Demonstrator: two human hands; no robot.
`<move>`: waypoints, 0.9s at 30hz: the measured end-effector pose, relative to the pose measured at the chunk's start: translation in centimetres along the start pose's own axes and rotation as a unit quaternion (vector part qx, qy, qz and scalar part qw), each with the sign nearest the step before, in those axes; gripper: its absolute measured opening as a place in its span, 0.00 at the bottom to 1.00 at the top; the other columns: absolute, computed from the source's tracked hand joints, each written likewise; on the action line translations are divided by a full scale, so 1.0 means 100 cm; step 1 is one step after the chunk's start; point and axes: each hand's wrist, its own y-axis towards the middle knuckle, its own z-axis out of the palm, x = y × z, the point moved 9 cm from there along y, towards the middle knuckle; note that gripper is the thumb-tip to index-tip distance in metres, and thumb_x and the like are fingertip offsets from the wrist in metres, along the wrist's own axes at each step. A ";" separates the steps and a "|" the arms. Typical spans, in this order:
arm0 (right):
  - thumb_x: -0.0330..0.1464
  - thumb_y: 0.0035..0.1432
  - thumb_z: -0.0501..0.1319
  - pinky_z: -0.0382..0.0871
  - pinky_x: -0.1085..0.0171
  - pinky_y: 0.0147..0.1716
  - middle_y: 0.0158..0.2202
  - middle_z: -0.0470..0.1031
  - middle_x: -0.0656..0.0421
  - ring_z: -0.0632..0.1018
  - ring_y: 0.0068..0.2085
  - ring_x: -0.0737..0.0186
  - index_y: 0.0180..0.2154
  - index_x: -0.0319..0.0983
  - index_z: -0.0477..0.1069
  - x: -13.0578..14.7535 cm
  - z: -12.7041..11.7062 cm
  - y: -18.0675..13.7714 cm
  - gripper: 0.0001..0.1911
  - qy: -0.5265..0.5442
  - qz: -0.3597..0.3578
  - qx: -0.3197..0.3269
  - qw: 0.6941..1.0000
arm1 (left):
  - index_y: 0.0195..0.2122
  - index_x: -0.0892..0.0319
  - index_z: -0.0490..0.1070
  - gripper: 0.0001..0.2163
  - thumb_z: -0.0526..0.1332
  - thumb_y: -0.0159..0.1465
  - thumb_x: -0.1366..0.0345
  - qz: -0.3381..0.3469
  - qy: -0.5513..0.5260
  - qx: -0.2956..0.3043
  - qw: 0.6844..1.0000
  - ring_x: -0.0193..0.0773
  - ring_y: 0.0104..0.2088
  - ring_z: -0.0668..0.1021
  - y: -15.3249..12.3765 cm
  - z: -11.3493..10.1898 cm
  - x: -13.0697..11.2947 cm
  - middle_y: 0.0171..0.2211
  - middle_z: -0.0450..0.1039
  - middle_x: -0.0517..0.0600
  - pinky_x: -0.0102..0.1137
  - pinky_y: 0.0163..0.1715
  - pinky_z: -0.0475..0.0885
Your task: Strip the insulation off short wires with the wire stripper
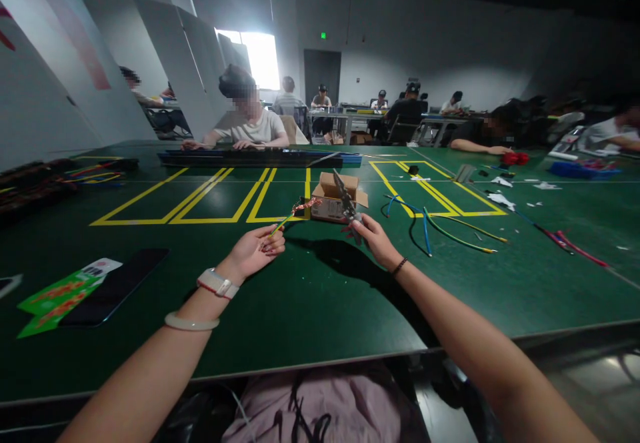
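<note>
Copper strands point(307, 207), frayed and crinkled, splay from the far end of a thin yellow-green wire point(283, 223) pinched in the left hand point(257, 248), near and left of an open cardboard box point(326, 211). The right hand point(370, 233) grips grey metal pliers point(346, 197), tips pointing up.

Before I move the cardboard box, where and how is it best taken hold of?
I would take the cardboard box by its left and right walls, low, coming from the near side. It stands with its top open, and the open flaps look likely to bend. The pliers overlap its right part in this view, so perhaps clear them first.
</note>
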 end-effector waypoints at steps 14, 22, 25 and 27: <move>0.34 0.56 0.58 0.70 0.56 0.46 0.44 0.74 0.51 0.75 0.45 0.56 0.31 0.41 0.67 0.045 -0.011 -0.012 0.04 -0.352 -0.209 -0.070 0.909 | 0.38 0.61 0.65 0.04 0.57 0.68 0.65 0.089 0.148 -0.017 0.985 0.29 0.22 0.69 0.000 0.005 -0.005 0.23 0.65 0.45 0.22 0.24 0.68; 0.31 0.53 0.60 0.66 0.52 0.49 0.51 0.71 0.48 0.71 0.51 0.50 0.38 0.40 0.68 0.053 -0.007 -0.013 0.08 -0.496 -0.269 -0.028 0.825 | 0.38 0.57 0.62 0.09 0.55 0.67 0.57 0.109 0.376 -0.028 0.920 0.26 0.17 0.59 0.003 0.001 -0.001 0.23 0.60 0.42 0.20 0.16 0.55; 0.30 0.51 0.61 0.64 0.52 0.49 0.50 0.71 0.49 0.71 0.51 0.49 0.38 0.40 0.68 0.054 -0.008 -0.012 0.09 -0.520 -0.269 -0.017 0.811 | 0.36 0.57 0.64 0.10 0.53 0.67 0.56 0.149 0.460 -0.054 0.874 0.28 0.19 0.58 0.001 0.002 -0.008 0.23 0.55 0.41 0.21 0.17 0.53; 0.30 0.51 0.61 0.63 0.52 0.49 0.50 0.71 0.49 0.71 0.51 0.49 0.38 0.40 0.67 0.053 -0.006 -0.012 0.09 -0.526 -0.271 -0.005 0.806 | 0.35 0.57 0.65 0.10 0.53 0.68 0.57 0.172 0.510 -0.058 0.841 0.30 0.21 0.60 -0.001 0.006 -0.013 0.25 0.58 0.43 0.22 0.20 0.56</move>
